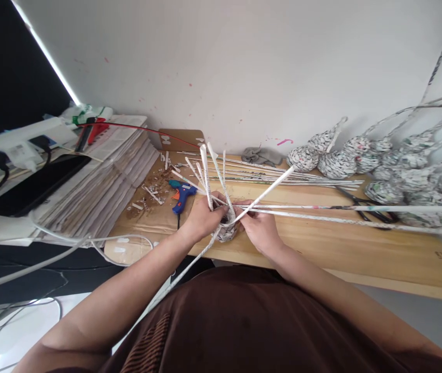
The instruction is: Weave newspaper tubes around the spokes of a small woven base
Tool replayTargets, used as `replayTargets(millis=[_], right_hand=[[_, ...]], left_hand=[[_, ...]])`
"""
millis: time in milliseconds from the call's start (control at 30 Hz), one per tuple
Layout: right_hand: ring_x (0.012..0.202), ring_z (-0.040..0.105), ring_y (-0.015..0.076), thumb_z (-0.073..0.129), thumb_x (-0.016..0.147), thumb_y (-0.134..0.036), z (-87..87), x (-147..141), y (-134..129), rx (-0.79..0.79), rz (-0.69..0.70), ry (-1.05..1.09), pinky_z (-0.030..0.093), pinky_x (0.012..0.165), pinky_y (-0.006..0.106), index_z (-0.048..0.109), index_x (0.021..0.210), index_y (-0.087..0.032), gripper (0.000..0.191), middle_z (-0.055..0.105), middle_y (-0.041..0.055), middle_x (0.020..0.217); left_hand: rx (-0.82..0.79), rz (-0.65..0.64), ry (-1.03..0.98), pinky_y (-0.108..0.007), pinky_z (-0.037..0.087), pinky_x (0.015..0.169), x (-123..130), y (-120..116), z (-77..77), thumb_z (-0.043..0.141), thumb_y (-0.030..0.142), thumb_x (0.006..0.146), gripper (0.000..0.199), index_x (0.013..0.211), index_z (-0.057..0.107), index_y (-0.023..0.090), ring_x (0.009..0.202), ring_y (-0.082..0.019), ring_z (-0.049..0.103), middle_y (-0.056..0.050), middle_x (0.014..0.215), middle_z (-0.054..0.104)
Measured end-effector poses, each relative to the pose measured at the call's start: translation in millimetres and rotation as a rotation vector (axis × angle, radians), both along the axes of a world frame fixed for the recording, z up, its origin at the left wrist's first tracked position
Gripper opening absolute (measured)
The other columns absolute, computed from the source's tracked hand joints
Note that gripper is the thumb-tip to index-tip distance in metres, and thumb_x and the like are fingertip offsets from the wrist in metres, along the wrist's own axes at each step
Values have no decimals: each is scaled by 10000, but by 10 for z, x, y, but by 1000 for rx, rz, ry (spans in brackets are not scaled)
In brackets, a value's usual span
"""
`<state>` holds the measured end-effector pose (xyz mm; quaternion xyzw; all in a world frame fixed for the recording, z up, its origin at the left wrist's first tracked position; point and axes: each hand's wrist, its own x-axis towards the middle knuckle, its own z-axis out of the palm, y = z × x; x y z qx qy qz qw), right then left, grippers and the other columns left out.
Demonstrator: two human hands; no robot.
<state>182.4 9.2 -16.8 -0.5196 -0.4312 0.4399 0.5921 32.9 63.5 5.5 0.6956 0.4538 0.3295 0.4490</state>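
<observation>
A small woven paper basket (226, 234), made of rolled newspaper, sits near the front edge of the wooden table. Several white paper tubes stick up and out from its rim. My left hand (206, 216) is closed around the basket's left side, the thumb at the rim. On the other side, my right hand (258, 224) pinches paper tubes (302, 207) close to the rim; two long ones run far to the right. One more tube (195, 260) slants down toward my lap. The fingertips of both hands are partly hidden by tubes.
A blue glue gun (184, 196) lies left of the basket among paper scraps. Stacked newspapers (127, 171) carry a black phone (38, 184). Loose paper tubes (283, 176) lie behind. Black scissors (372, 210) and several woven paper pieces (337, 163) are at right. Cables hang at left.
</observation>
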Motion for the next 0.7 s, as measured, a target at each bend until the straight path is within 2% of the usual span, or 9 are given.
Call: replayTargets(millis=[167,333,467,700], right_hand=[[643,676,199,798,718,-428,1,18,12,1,-5,-27,550,549,287,713,801,-198,259,708,18,676],[518,641,168,766,759,-475,-2,-5,-5,-25,45,45,521,437,259,671,796,-202,291,700,7,650],[534,674,183,763,771,-495,-5,-37,-31,-25,27,81,593,517,298,638,771,-211,310,708,8,646],[546,680,188,754,786,-495,-7,-35,-77,-3,39,74,627,588,335,631,775,-225,297,726,13,691]], left_hand=[[9,-49,-25,-287,505,720,-17,14,41,596,231,792,91,820,653,165,724,-174,622,-21,741,672],[38,11,24,-287,508,726,-28,8,13,617,255,793,102,814,674,173,737,-178,634,-19,760,690],[72,39,19,-281,505,736,-37,-8,-17,615,235,780,87,817,675,185,748,-171,635,0,765,685],[51,65,15,-282,505,753,-8,-22,-4,610,229,758,97,796,682,177,757,-171,637,-5,757,684]])
